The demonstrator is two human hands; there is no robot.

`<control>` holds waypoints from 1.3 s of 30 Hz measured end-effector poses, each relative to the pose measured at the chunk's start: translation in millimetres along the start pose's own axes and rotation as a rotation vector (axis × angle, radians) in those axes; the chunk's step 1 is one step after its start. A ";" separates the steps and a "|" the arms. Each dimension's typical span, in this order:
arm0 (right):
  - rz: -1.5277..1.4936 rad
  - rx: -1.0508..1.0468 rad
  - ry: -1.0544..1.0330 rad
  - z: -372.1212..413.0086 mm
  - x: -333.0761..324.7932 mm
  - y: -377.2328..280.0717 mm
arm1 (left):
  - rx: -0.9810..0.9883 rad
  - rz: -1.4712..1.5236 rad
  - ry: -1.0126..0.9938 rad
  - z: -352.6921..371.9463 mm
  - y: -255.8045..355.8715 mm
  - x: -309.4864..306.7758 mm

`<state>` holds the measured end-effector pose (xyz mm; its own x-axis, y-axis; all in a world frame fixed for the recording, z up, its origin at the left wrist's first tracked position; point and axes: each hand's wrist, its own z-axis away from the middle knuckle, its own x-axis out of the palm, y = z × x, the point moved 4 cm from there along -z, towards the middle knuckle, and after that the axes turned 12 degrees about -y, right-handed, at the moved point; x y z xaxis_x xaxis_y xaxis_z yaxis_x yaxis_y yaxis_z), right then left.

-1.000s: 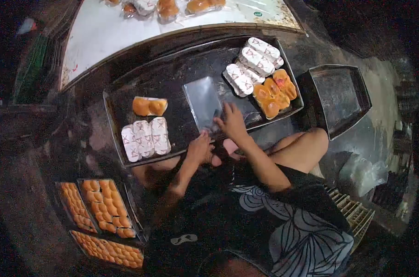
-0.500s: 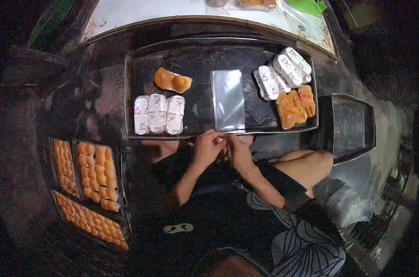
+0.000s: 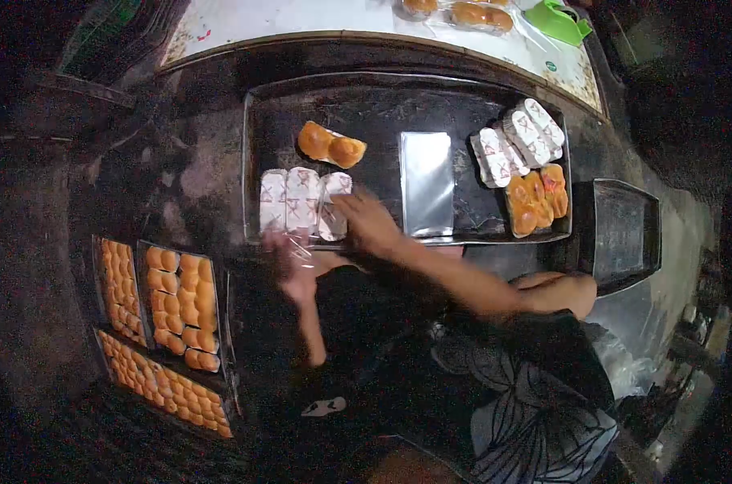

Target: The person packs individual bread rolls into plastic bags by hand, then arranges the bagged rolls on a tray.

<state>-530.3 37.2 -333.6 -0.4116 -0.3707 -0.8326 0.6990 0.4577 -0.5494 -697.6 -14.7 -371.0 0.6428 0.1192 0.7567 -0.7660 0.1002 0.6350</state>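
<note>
My left hand (image 3: 292, 266), blurred, holds a clear plastic bag (image 3: 303, 252) at the tray's front edge. My right hand (image 3: 366, 222) has its fingers closed over the rightmost of three white pieces marked with red (image 3: 336, 185), and covers part of it. The other two white pieces (image 3: 302, 198) stand beside it in the black tray (image 3: 366, 97). Behind them lies a brown double bun (image 3: 331, 147). A stack of clear plastic bags (image 3: 426, 181) lies flat right of my right hand.
More white pieces (image 3: 531, 133) and filled brown buns (image 3: 529, 203) sit at the tray's right end. Trays of buns (image 3: 180, 302) are at the lower left. A smaller tray (image 3: 622, 234) is at right. Bagged buns (image 3: 479, 16) and a green object (image 3: 558, 22) rest on the white table (image 3: 301, 18).
Both hands have moved left from the tray's front middle, the right one onto the rightmost white piece. A clear bag now shows in my left hand. The view has shifted slightly.
</note>
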 end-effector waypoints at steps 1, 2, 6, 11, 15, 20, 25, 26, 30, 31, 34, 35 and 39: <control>0.343 -0.247 0.047 -19.9 12.0 8.8 | 0.319 0.078 -0.232 2.4 9.2 -13.9; 0.528 -0.614 0.000 -42.5 47.5 30.2 | 0.318 0.075 -0.237 4.0 15.9 -4.8; 0.288 -0.525 -0.508 -76.3 25.1 21.4 | 0.193 0.392 -0.118 3.3 30.7 22.2; -1.179 -0.016 -0.589 14.3 1.6 49.7 | 0.109 0.578 0.045 -11.1 34.7 52.2; -1.224 0.073 -0.271 75.1 -66.7 -4.2 | 0.074 0.547 0.099 -18.3 20.6 85.7; -0.412 0.128 -0.146 77.9 -106.6 -23.9 | 0.062 -0.037 -0.008 -5.3 0.9 154.6; -0.744 0.208 0.021 97.2 -98.5 -15.7 | -0.038 -0.054 -0.149 10.4 -13.1 178.1; -0.795 0.343 0.135 99.3 -100.0 -9.3 | -0.098 0.050 -0.262 8.7 -26.9 181.2; -0.785 0.325 0.336 108.3 -90.5 -27.8 | -0.114 0.138 -0.419 18.5 -42.2 175.7; -0.828 0.455 0.285 103.0 -89.7 -25.8 | -0.132 0.148 -0.372 27.2 -46.1 168.5; -0.865 0.374 0.114 89.3 -69.3 -28.2 | -0.184 0.182 -0.263 54.2 -54.7 146.5; -0.792 0.042 0.194 95.9 -60.5 -43.2 | -0.206 0.191 -0.223 65.4 -56.1 136.7; -0.693 0.160 0.258 109.3 -68.4 -50.3 | -0.252 0.240 -0.067 79.0 -67.1 104.5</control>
<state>-473.4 -48.8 -241.4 -0.8978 -0.3210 -0.3016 0.2989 0.0588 -0.9525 -579.0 -87.0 -322.2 0.4367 0.1050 0.8934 -0.8657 0.3192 0.3857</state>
